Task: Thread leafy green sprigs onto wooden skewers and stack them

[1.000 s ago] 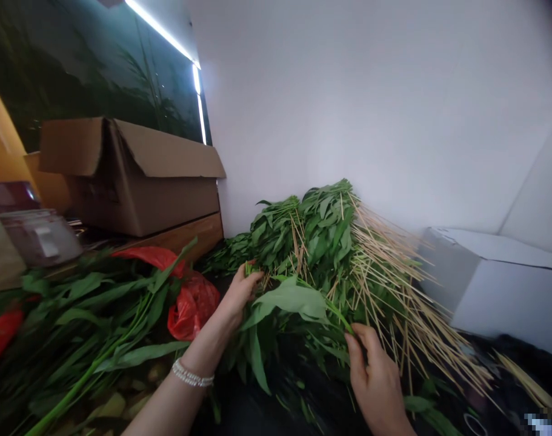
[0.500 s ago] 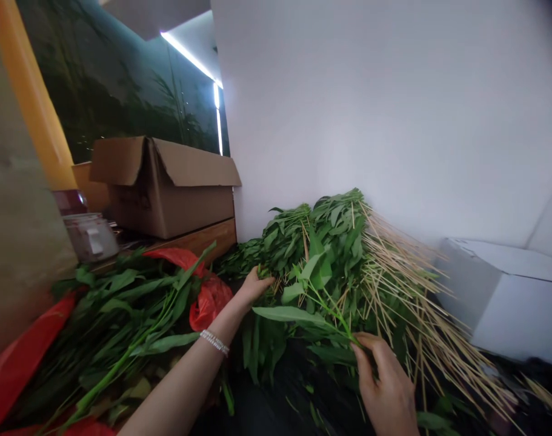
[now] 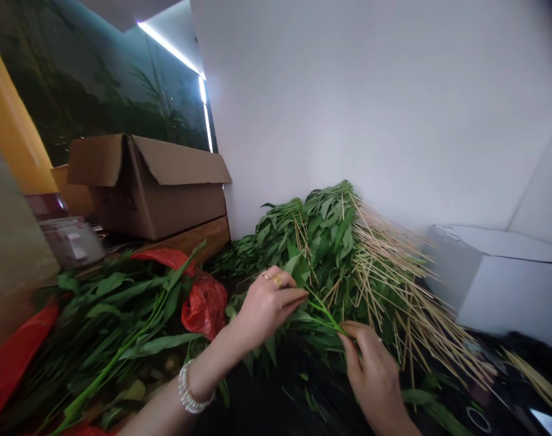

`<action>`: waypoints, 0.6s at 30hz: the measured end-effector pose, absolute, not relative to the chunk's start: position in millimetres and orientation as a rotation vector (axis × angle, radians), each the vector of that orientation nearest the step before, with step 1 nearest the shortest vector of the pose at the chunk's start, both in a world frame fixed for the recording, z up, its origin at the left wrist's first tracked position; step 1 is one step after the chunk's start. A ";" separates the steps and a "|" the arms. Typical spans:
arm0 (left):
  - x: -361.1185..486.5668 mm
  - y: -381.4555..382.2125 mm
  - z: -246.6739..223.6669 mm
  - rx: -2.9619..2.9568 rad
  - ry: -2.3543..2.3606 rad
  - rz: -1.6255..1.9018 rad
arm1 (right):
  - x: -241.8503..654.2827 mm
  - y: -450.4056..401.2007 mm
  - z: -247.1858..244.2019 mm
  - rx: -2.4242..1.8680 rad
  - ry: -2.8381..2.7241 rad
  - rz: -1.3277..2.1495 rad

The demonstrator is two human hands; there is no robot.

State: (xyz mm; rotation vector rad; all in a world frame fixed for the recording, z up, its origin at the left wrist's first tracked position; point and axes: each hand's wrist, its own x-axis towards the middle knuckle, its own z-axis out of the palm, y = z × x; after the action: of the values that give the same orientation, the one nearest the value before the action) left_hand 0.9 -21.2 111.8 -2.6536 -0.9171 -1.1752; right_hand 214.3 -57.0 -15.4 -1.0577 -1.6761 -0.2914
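Observation:
A green leafy sprig (image 3: 323,307) is pinched at its stem by my right hand (image 3: 371,369). My left hand (image 3: 273,300), with rings on its fingers and a beaded bracelet on the wrist, has its fingers closed at the sprig's upper leaves, left of my right hand. Behind both hands lies a heap of leaf bunches (image 3: 330,224) with many thin wooden sticks (image 3: 412,290) pointing down to the right. Loose leafy stalks (image 3: 134,315) lie at the left on a red plastic bag (image 3: 205,303).
An open cardboard box (image 3: 166,203) sits at the back left, near a whitish container (image 3: 73,239). At the right stands a white box (image 3: 512,290). A pale wall rises behind the heap. More sticks (image 3: 534,381) lie at the lower right.
My left hand has come from the heap towards me and right, to the sprig's leaves. My right hand still holds the stem, slightly further left. The view has shifted a little to the right.

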 end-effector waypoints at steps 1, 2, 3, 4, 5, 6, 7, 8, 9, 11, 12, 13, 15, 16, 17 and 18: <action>3.8 -21.2 108.7 -2.674 -0.876 -1.108 | 213.9 -57.5 -15.0 -1.054 -1.681 -0.290; 5.7 -20.3 105.5 -2.674 -0.847 -1.057 | 213.5 -57.9 -14.6 -1.050 -1.685 -0.288; 6.6 -18.8 102.3 -2.666 -0.831 -1.013 | 213.2 -58.1 -14.2 -1.045 -1.689 -0.285; 6.8 -17.0 99.4 -2.657 -0.829 -0.966 | 213.0 -58.3 -14.0 -1.041 -1.694 -0.280; 6.6 -15.4 96.7 -2.652 -0.836 -0.918 | 212.8 -58.4 -13.9 -1.038 -1.699 -0.274; 6.4 -13.9 94.3 -2.651 -0.847 -0.870 | 212.6 -58.4 -13.8 -1.037 -1.701 -0.270; 6.4 -12.8 91.9 -2.652 -0.860 -0.831 | 212.2 -58.5 -13.7 -1.037 -1.708 -0.266; 6.9 -12.2 89.6 -2.652 -0.877 -0.810 | 211.4 -58.6 -13.5 -1.034 -1.719 -0.263; 7.9 -12.0 87.1 -2.651 -0.897 -0.815 | 210.3 -58.9 -13.1 -1.028 -1.732 -0.258; 12.3 -13.1 82.0 -2.632 -0.959 -0.942 | 206.6 -59.8 -11.6 -1.012 -1.752 -0.242; 15.3 -14.1 79.6 -2.615 -1.008 -1.048 | 204.3 -60.6 -10.7 -1.008 -1.754 -0.228; 18.6 -15.2 77.5 -2.592 -1.068 -1.168 | 202.0 -61.3 -9.7 -1.011 -1.748 -0.211; 24.1 -16.3 75.1 -2.542 -1.200 -1.411 | 198.9 -62.7 -8.3 -1.026 -1.722 -0.180; 25.1 -15.7 75.3 -2.517 -1.270 -1.532 | 198.7 -63.1 -7.9 -1.035 -1.706 -0.172; 24.4 -14.2 76.6 -2.488 -1.346 -1.667 | 199.6 -63.2 -7.8 -1.046 -1.689 -0.171; 21.7 -11.7 79.1 -2.429 -1.431 -1.843 | 201.5 -62.9 -7.7 -1.061 -1.669 -0.174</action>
State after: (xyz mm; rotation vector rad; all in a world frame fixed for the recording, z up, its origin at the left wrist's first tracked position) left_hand 21.7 -11.7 79.1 -2.4294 -1.4309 -1.8426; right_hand 201.5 -62.9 -7.7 -1.0606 -1.6686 -0.1735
